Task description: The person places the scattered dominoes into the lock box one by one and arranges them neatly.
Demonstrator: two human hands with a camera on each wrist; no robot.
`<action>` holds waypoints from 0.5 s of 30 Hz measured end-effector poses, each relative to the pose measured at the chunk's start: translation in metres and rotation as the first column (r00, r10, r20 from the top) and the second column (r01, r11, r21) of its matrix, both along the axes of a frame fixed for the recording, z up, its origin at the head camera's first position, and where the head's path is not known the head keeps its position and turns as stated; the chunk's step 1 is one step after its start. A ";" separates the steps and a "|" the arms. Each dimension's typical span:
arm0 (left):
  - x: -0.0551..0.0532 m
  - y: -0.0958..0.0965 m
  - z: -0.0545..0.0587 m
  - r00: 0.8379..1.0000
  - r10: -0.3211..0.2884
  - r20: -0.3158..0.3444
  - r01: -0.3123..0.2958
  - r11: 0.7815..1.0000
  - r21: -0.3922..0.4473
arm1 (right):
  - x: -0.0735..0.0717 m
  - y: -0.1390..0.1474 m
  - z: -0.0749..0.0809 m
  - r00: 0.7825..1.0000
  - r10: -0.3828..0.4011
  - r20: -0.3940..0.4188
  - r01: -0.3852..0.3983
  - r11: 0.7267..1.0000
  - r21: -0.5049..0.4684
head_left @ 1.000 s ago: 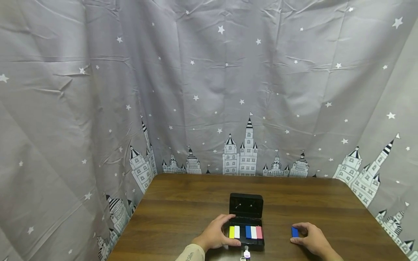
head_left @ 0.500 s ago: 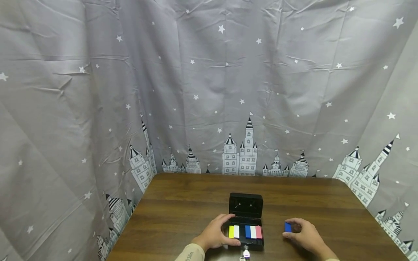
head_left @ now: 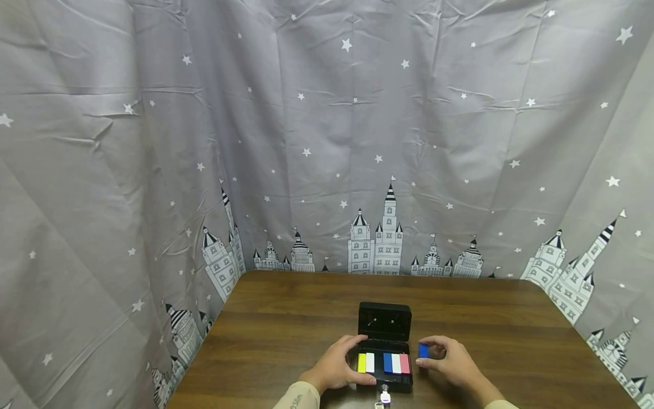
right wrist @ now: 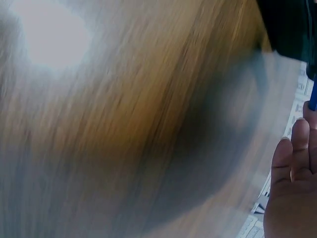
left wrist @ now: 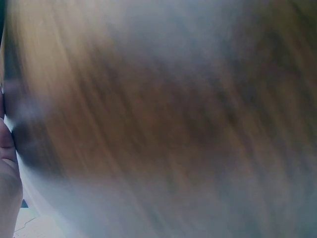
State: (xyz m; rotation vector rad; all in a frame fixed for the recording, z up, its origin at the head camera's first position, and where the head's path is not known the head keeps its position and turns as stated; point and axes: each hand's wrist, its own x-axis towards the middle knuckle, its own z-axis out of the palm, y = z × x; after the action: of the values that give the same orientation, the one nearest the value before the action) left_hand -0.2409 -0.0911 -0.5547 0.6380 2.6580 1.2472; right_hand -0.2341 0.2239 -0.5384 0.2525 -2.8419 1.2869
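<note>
A small black case (head_left: 379, 369) stands on the table with its lid raised. Inside lie a yellow block (head_left: 361, 363), a white block (head_left: 370, 362), a blue block (head_left: 388, 363), a second white block (head_left: 396, 363) and a pink block (head_left: 405, 363); dark space shows between the two groups. My left hand (head_left: 332, 364) grips the case from the left, thumb at its front edge, fingers by the hinge. Just right of the case, my right hand (head_left: 455, 361) pinches another blue block (head_left: 423, 350) between thumb and fingers. Only a sliver of that block appears in the right wrist view.
The brown wooden table (head_left: 291, 318) reaches back to a grey curtain (head_left: 327, 142) printed with castles and stars. A small shiny clasp-like piece (head_left: 385, 395) sits in front of the case. The left wrist view shows mostly blurred tabletop.
My right hand has moved left with the pinched blue block, from well right of the case to close beside it. My left hand stays on the case.
</note>
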 end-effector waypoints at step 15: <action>-0.003 0.000 -0.006 1.000 0.010 -0.003 -0.010 1.000 0.006 | -0.002 -0.034 0.009 0.989 0.123 -0.077 -0.124 0.992 -0.007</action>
State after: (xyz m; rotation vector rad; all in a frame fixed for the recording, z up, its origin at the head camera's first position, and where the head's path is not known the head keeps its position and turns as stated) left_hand -0.2443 -0.0908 -0.5604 0.6288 2.6638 1.2588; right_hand -0.2366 0.1902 -0.5290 0.4749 -2.7929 1.2836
